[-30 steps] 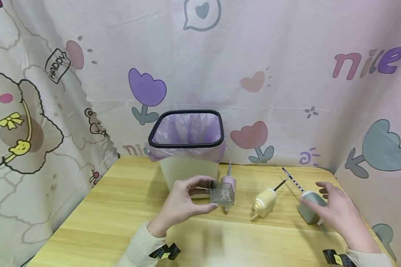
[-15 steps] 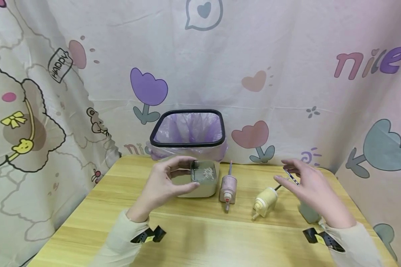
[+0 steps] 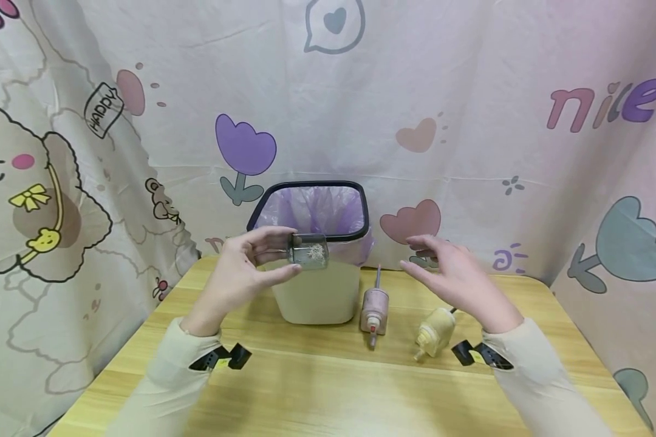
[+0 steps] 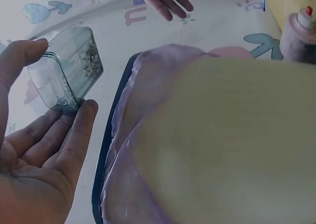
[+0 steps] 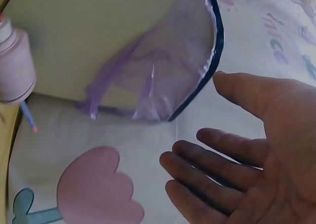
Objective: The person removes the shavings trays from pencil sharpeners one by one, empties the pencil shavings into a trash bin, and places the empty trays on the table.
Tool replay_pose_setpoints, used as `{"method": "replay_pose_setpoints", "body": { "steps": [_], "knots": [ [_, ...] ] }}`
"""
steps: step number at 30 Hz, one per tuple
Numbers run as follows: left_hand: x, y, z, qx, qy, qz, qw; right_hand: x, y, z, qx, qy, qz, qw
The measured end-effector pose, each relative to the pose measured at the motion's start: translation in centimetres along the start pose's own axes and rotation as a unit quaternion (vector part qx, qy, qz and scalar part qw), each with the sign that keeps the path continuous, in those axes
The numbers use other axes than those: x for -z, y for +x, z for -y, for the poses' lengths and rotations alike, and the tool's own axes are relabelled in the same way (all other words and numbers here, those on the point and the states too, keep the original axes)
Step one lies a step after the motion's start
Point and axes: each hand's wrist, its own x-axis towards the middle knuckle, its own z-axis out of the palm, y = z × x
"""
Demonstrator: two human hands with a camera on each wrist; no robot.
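- Head view: the wooden surface (image 3: 317, 391) carries the bin (image 3: 317, 297), whose wall looks like stiff plastic; its purple liner (image 3: 314, 209) is thin film and should crumple at a touch.
- The left hand (image 3: 237, 273) pinches the clear box (image 3: 308, 254), thumb on one side and fingers opposite; the right hand (image 3: 456, 276) holds nothing, its thumb well apart from its slightly bent fingers.
- The pink device (image 3: 375, 304) and the yellow device (image 3: 436, 331) are right of the bin.
- The clear box is in the air near the bin's rim; whether it is over the opening, I cannot tell. It is probably light, rigid and rather slippery, and might crack if dropped. Opposite walls look the best place to hold; gentle pressure should do.
- The pale shavings (image 3: 316, 252) inside look loose and almost weightless, so a jolt could scatter them.
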Motion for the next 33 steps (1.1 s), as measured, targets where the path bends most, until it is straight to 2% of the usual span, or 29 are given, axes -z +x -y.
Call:
{"method": "replay_pose_setpoints", "body": {
  "steps": [7, 15, 23, 27, 33],
  "knots": [
    [1.0, 1.1, -0.2, 0.013, -0.004, -0.011, 0.9998, -0.9, 2.4, 2.0, 0.032, 0.015, 0.004, 0.9994],
    [2.2, 2.2, -0.5, 0.043, 0.018, -0.015, 0.9988, -2.1, 4.7, 3.4, 0.068, 0.03, -0.019, 0.9971],
    [4.0, 2.9, -0.9, 0.063, 0.066, -0.021, 0.9956, -2.5, 5.6, 4.1, 0.063, 0.036, -0.04, 0.9966],
    [4.5, 3.4, -1.0, 0.06, 0.083, -0.024, 0.9944, -2.7, 6.0, 4.3, 0.065, 0.038, -0.043, 0.9962],
    [5.4, 4.0, -1.2, 0.045, 0.134, -0.028, 0.9896, -2.7, 6.0, 4.5, 0.065, 0.037, -0.049, 0.996]
  ]
}}
